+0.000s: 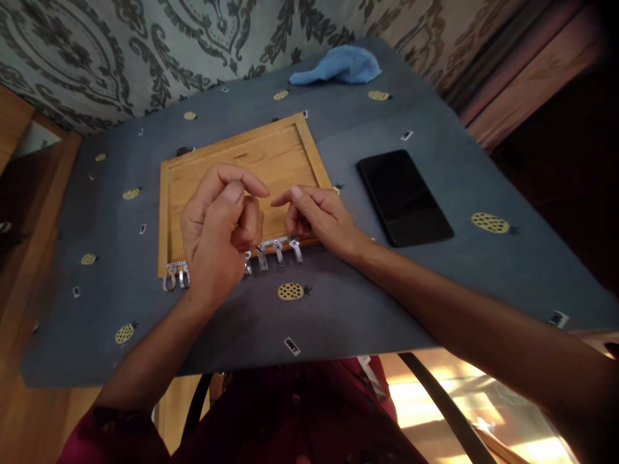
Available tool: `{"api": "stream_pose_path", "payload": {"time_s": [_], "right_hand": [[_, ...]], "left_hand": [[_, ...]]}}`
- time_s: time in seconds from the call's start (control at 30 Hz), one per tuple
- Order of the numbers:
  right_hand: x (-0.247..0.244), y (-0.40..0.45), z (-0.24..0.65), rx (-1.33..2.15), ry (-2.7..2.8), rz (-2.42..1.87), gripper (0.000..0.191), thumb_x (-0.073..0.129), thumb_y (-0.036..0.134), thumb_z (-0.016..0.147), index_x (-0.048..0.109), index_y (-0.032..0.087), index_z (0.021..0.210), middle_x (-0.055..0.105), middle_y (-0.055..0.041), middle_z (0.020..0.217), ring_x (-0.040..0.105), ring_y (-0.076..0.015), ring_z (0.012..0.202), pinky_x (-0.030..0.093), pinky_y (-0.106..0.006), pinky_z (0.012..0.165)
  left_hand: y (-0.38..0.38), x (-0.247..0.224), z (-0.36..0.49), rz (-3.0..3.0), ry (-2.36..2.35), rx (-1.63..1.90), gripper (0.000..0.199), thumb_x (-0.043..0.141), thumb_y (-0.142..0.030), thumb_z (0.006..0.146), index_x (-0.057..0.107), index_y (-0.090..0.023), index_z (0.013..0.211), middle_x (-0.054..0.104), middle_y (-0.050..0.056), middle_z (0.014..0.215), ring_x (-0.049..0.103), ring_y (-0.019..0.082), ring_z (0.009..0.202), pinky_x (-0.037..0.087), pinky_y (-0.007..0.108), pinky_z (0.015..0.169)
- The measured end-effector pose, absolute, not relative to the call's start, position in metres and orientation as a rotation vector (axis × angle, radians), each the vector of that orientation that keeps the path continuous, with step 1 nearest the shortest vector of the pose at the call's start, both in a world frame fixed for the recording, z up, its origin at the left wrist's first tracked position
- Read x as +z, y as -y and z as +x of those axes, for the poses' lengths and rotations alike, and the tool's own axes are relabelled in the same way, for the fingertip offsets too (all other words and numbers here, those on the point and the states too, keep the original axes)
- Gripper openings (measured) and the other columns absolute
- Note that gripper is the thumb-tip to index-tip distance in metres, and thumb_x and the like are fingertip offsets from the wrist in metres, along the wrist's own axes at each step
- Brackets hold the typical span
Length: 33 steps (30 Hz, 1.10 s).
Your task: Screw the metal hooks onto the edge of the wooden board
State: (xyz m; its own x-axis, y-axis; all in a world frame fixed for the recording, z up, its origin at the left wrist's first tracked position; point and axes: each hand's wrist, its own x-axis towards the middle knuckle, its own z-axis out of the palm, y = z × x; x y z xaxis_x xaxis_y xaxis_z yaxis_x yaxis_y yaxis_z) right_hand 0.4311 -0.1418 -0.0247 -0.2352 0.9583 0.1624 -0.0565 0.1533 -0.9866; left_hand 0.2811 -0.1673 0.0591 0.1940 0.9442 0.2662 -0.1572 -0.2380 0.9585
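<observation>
My left hand [217, 232] is over the left part of a shallow wooden panel with a raised rim [314, 151], its fingers curled in and the thumb against the index finger. A tiny yellowish bit shows between the curled fingers, too small to name. Above the panel's front right part, my right hand [322, 219] has its fingers bent and the thumb lying along the index finger; anything inside is hidden. The two index fingertips point at each other with a small gap. Along the panel's near edge runs a strip of metal hooks [279, 251], partly covered by my left hand.
A black phone [406, 196] lies right of the panel. A blue cloth [343, 66] is bunched at the table's far edge. The table has a grey-blue cover [338, 303] with pineapple prints. A patterned curtain [193, 51] hangs behind, and wooden furniture [43, 225] stands at left.
</observation>
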Motion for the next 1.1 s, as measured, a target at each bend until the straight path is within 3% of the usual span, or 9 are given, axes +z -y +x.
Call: {"api": "stream_pose_path", "payload": {"time_s": [0.33,0.57,0.73,0.83,0.93,1.1], "right_hand": [[-0.024,0.142,0.431,1.265,1.444,-0.929,0.058,0.045,0.071,0.092,0.067,0.018,0.091,0.058,0.0030,0.059,0.047,-0.0086,0.050,0.038,-0.022,0.048],[-0.025,0.141,0.431,1.273,1.447,-0.931,0.058,0.044,0.071,0.092,0.067,0.018,0.092,0.058,0.0029,0.060,0.048,-0.0086,0.050,0.039,-0.022,0.048],[-0.025,0.141,0.431,1.263,1.441,-0.935,0.055,0.045,0.069,0.093,0.067,0.019,0.090,0.057,0.0031,0.060,0.048,-0.0089,0.050,0.039,-0.022,0.048],[-0.024,0.141,0.431,1.276,1.432,-0.949,0.053,0.045,0.067,0.094,0.067,0.019,0.090,0.058,0.0030,0.060,0.047,-0.0091,0.050,0.039,-0.022,0.048],[-0.025,0.141,0.431,1.272,1.436,-0.931,0.054,0.045,0.067,0.094,0.066,0.018,0.088,0.058,0.0025,0.060,0.048,-0.0089,0.050,0.039,-0.022,0.049],[-0.025,0.142,0.431,1.273,1.439,-0.930,0.052,0.044,0.064,0.096,0.066,0.017,0.088,0.058,0.0024,0.060,0.050,-0.0082,0.051,0.038,-0.021,0.048]], "left_hand": [[0.165,0.056,0.281,1.358,-0.761,1.268,0.013,0.065,-0.036,0.083,0.059,-0.025,0.077,0.019,-0.009,0.041,0.011,0.007,0.034,0.012,0.024,0.034],[0.169,0.057,0.281,1.357,-0.743,1.276,0.010,0.060,-0.026,0.088,0.063,-0.024,0.078,0.022,-0.009,0.043,0.012,0.007,0.036,0.013,0.025,0.037],[0.170,0.056,0.276,1.452,-0.769,1.239,0.021,0.056,-0.040,0.093,0.063,-0.026,0.080,0.022,-0.007,0.046,0.016,0.008,0.038,0.017,0.024,0.039],[0.168,0.053,0.271,1.521,-0.803,1.174,0.024,0.055,-0.048,0.093,0.063,-0.028,0.083,0.027,-0.005,0.049,0.024,0.010,0.040,0.025,0.026,0.041],[0.170,0.053,0.267,1.576,-0.876,1.211,0.021,0.055,-0.046,0.093,0.064,-0.029,0.085,0.039,-0.003,0.053,0.039,0.014,0.046,0.037,0.032,0.048],[0.180,0.057,0.258,1.774,-1.102,1.317,0.024,0.051,-0.042,0.097,0.068,-0.027,0.088,0.058,0.003,0.076,0.056,0.018,0.072,0.044,0.037,0.069]]}}
